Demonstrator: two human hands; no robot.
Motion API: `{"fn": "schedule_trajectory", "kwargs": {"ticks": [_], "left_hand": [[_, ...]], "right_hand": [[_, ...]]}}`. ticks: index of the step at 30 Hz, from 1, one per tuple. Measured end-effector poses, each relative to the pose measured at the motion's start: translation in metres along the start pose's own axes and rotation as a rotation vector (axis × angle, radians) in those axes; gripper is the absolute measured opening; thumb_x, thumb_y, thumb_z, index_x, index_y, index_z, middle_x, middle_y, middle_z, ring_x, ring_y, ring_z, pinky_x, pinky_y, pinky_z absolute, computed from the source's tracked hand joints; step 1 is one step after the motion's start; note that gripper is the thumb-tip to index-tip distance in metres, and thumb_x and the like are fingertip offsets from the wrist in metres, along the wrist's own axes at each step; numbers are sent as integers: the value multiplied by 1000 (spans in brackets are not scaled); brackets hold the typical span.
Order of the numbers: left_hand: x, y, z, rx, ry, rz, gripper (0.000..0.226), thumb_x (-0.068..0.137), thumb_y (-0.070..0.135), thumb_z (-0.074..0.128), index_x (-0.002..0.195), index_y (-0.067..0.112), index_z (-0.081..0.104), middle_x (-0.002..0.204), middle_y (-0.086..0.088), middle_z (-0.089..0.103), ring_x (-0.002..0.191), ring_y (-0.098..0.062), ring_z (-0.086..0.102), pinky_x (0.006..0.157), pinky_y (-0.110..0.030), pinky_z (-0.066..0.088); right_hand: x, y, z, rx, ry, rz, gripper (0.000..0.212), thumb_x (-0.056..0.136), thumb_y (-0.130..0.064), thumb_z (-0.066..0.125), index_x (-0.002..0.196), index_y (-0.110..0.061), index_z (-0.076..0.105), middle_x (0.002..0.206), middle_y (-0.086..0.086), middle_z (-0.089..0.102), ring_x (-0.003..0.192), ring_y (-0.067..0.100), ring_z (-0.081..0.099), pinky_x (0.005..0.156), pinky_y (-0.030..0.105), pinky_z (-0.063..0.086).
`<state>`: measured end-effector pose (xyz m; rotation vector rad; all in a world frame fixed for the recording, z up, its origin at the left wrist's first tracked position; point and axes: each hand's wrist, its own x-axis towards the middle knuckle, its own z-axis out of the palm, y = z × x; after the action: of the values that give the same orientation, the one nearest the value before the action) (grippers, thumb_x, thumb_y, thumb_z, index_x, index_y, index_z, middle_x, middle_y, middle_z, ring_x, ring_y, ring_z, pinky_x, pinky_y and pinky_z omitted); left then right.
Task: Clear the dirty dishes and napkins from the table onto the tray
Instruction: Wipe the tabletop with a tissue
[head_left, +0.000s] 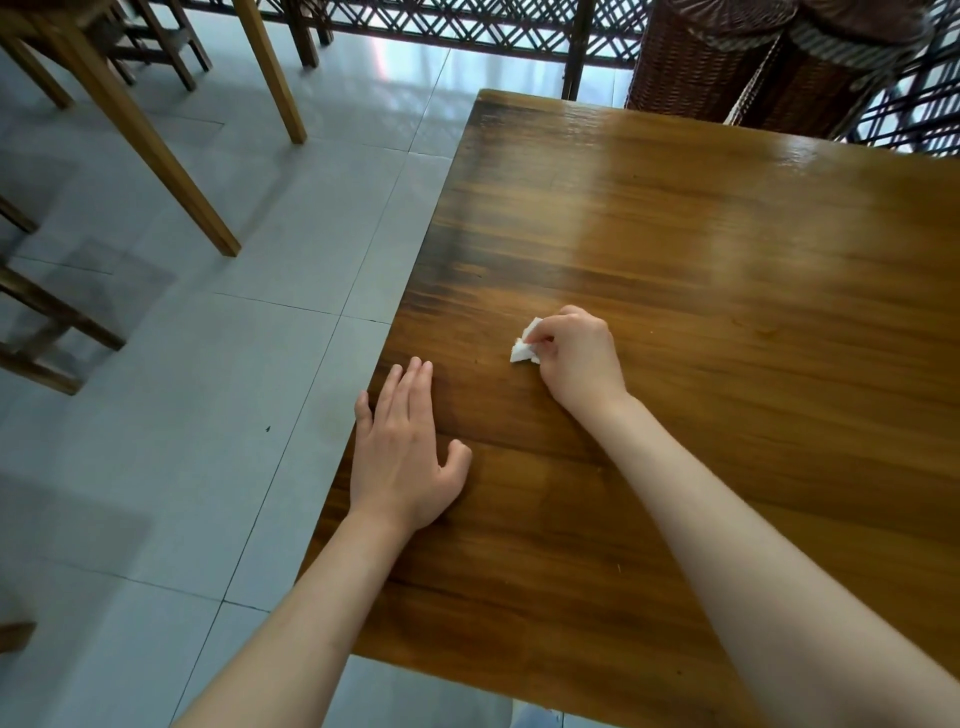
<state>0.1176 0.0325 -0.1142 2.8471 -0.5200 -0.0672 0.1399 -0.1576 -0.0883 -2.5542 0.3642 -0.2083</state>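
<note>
Fingers of right hand (576, 358) pinch crumpled napkin (525, 347) on table (727, 312); left hand (405, 457) flat, fingers straight.

Right hand (576, 358) pinching crumpled white napkin (525, 347) at frame centre on wooden table (727, 286), left hand (405, 457) flat at table's left edge, grey tiled floor (182, 389) left.

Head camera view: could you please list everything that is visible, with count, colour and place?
table: one, brown wood, right and centre
napkin: one, white, crumpled, on the table, pinched by the right hand
wicker baskets: two, dark brown, behind the table's far edge
lattice screen: one, dark, top
wooden furniture legs: several, brown, upper left
floor: grey tiles, left
left hand: one, flat on the table's left edge
right hand: one, pinching the napkin
</note>
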Motion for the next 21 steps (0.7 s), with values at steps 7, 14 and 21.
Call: {"fn": "schedule_trajectory", "kwargs": {"ticks": [7, 14, 21], "left_hand": [[1, 0, 1, 18, 1, 13, 77, 84, 45, 48, 149, 17, 17, 156, -2, 20, 145, -21, 13, 111, -40, -3], [1, -1, 2, 19, 6, 14, 77, 85, 46, 46, 149, 17, 15, 157, -2, 19, 145, -21, 12, 111, -39, -3], [0, -2, 3, -11, 19, 16, 78, 80, 50, 36, 149, 17, 19, 156, -2, 21, 145, -21, 14, 111, -38, -2]], "right_hand": [[-28, -35, 22, 27, -65, -208, 15, 85, -6, 64, 98, -8, 72, 95, 8, 65, 87, 17, 60, 76, 23, 51], [-33, -36, 29, -66, 18, -214, 16, 86, -6, 63, 99, -6, 72, 94, 10, 65, 86, 18, 58, 70, 21, 46], [-24, -9, 12, -127, 85, -46, 19, 88, 0, 56, 99, -5, 71, 89, 10, 59, 86, 23, 55, 69, 24, 41]]}}
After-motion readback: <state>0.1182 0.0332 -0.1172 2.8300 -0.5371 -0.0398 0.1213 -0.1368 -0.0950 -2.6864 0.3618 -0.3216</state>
